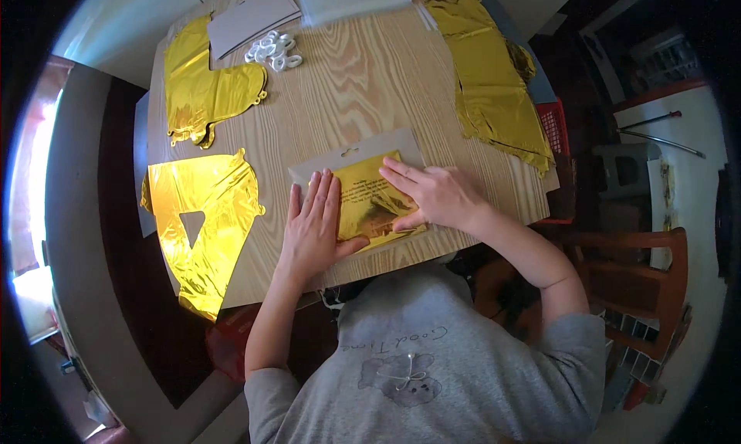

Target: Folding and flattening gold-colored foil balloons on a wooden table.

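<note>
Hands (pixel 312 228) press packet (pixel 370 201) — seemingly foil-filled.

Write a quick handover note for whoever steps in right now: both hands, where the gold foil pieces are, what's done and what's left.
Left hand: flat, palm down on the clear packet.
Right hand: fingers spread, pressing the folded gold foil in the packet.
Done: that foil sits folded in the packet on the wooden table.
Left: a flat triangle-holed foil balloon at the left edge, another gold balloon behind it, a foil heap far right, white rings.
</note>
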Motion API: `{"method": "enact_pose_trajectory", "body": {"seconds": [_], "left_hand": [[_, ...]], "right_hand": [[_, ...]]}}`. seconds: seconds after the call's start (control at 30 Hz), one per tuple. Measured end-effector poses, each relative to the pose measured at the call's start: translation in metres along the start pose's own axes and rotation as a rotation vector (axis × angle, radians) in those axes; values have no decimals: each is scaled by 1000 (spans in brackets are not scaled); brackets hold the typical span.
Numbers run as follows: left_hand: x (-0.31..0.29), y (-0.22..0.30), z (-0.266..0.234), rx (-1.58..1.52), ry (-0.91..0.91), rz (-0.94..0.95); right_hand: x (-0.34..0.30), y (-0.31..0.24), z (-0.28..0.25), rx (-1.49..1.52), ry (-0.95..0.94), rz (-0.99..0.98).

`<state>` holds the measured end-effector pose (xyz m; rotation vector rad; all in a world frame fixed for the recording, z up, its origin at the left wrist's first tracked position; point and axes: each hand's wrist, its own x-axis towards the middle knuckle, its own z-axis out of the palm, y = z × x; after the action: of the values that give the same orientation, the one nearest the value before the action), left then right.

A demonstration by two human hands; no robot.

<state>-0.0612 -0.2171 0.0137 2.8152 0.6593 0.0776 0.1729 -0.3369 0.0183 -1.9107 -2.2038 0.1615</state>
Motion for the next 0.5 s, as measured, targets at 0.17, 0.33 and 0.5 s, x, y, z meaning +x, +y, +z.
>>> {"method": "enact_pose_trajectory", "body": {"seconds": [0.17,0.33,0.5], "left_hand": [[1,-1,-6,-27,-79,-15],[1,-3,-5,-22,-55,-7],[-18,-5,-13,-59,50,21]], "right_hand": [[2,5,-9,-35,-120,-43],[4,6,-14,-33,-161,-60],[-15,11,-13,35,78,-118]]}}
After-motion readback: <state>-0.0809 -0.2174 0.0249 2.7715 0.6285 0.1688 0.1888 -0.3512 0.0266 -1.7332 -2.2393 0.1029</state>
